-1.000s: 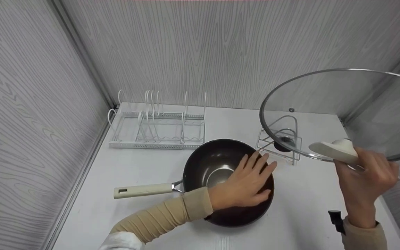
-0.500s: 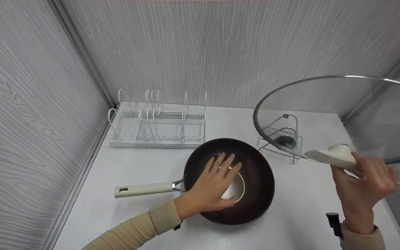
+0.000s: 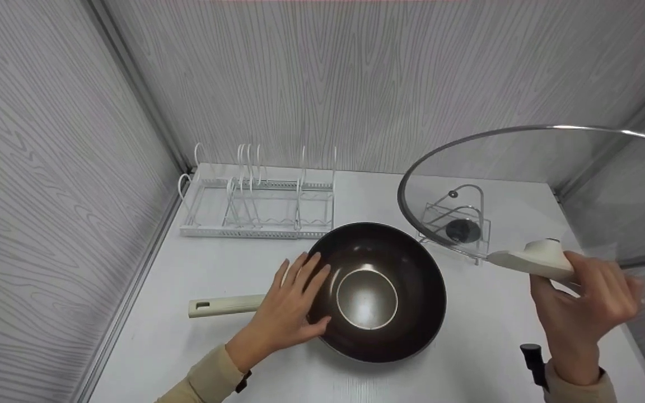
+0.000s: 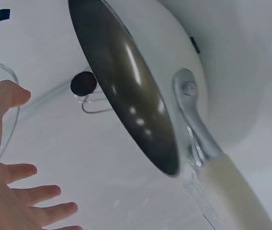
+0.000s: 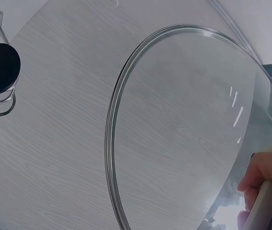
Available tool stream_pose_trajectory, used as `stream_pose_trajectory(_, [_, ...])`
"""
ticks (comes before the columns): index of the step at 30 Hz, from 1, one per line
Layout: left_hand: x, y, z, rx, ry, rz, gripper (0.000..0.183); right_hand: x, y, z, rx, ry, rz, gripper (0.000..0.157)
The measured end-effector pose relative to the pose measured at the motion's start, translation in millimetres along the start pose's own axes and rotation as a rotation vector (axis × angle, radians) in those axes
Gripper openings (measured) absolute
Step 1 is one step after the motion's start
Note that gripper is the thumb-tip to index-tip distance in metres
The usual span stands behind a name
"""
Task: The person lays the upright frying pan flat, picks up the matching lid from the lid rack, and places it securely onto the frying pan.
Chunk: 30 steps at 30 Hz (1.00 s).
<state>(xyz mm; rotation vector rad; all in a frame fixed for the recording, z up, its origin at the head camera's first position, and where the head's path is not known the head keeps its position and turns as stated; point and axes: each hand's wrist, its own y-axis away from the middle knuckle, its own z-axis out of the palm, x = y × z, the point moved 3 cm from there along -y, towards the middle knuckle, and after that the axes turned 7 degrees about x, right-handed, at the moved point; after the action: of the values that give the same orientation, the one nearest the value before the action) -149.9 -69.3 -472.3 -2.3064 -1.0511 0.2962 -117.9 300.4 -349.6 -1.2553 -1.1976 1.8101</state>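
A wok (image 3: 367, 299) with a dark inside stands in the middle of the table, its cream handle (image 3: 224, 306) pointing left. My left hand (image 3: 283, 316) hovers over the wok's left rim near the handle, fingers spread and holding nothing. The left wrist view has the wok's pale outer wall (image 4: 174, 43) and the metal bracket (image 4: 188, 91) of its handle. On the right, my right hand (image 3: 591, 296) grips the cream knob (image 3: 541, 258) of a large glass lid (image 3: 529, 184), raised and tilted. The right wrist view shows the lid's steel rim (image 5: 111, 134) and fingers curled round the knob.
A white wire dish rack (image 3: 255, 233) stands at the back left. Behind the lid, seen through its glass, is a small wire rack (image 3: 482, 246) with a round black piece (image 3: 462, 230). Grey wood-grain panels (image 3: 356, 84) close off the back and both sides.
My left hand has moved left, from over the wok's right side to its left rim, uncovering the inside. The right hand has shifted the lid slightly left and down.
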Motion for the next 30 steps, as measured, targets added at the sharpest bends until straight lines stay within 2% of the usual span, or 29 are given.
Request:
stream_pose_trajectory(12, [-28.5,39.3,-1.3,-0.026,0.015,-0.076,0.092,-19,8,-8.1,0.0,-0.081,0.027,0.015])
stream_pose_trajectory(18, [-50.1,57.0,1.4,-0.019,0.005,-0.092,0.093,-24,13,-10.9,0.017,-0.107,0.023,0.012])
stream_pose_trajectory(25, [-76.3,80.0,7.3,-0.025,-0.107,-0.089,0.09,-29,18,-11.8,0.023,-0.131,0.015,0.013])
stream_pose_trajectory(30, [-90.2,93.3,11.0,-0.029,-0.189,-0.102,0.082,-38,20,-11.5,-0.003,-0.141,0.027,0.015])
